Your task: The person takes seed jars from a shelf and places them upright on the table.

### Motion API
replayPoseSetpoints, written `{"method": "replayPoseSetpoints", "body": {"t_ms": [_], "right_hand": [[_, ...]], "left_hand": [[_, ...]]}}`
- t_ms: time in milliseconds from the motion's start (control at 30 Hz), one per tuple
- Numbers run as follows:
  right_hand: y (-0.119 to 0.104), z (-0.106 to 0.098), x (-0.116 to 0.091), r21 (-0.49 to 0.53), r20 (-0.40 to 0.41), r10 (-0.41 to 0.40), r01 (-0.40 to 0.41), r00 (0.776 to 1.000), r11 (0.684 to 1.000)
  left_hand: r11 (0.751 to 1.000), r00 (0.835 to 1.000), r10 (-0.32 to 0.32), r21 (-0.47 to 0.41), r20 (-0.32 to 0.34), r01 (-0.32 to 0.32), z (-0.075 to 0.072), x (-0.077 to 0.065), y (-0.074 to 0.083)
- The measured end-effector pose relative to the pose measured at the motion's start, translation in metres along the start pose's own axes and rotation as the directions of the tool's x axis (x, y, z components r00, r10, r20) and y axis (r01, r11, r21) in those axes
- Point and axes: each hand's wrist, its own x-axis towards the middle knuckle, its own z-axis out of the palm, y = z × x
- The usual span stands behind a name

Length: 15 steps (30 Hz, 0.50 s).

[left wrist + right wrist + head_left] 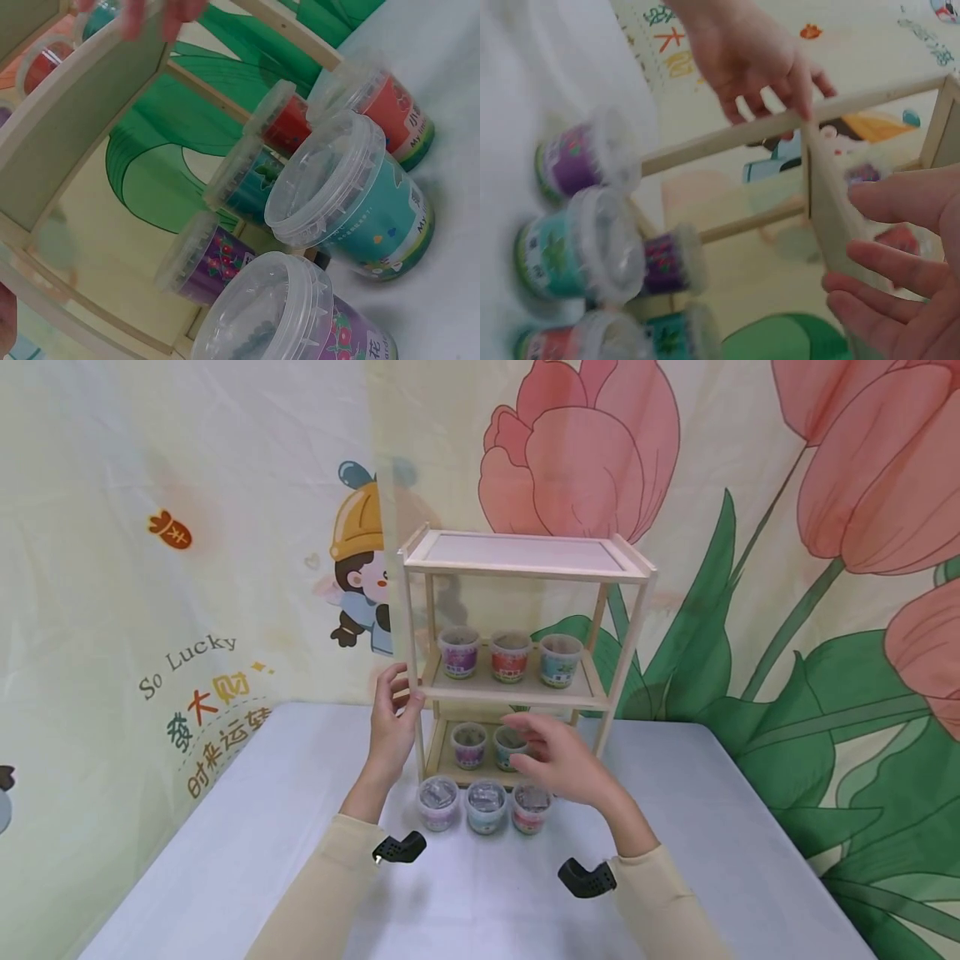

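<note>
Beige sleeves point(318, 893) flank open room, left hand point(392, 727) gripping the rack edge point(412, 627), right hand point(566, 762) spread near cups point(507, 752)

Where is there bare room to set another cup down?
Bare: the top shelf, between its raised sides; the table between the left sleeve and right sleeve, and outward of each. Crowded: the middle shelf and lower shelf, three cups each; three more cups stand before the lower one.

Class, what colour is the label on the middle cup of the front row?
The label is mostly teal, seen best in the left wrist view.
</note>
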Motion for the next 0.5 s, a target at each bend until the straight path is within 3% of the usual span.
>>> {"method": "replayPoseSetpoints", "body": {"t_ms": [200, 500], "right_hand": [[-0.028, -0.002, 0.034, 0.04, -0.086, -0.006, 0.01, 0.996, 0.999], [-0.041, 0.009, 0.075, 0.126, -0.156, 0.051, -0.031, 0.986, 0.992]], "left_hand": [[1.0, 1.0, 0.018, 0.004, -0.007, -0.018, -0.004, 0.008, -0.021], [0.998, 0.998, 0.061, 0.016, -0.005, -0.061, -0.003, 0.006, -0.024]]}}
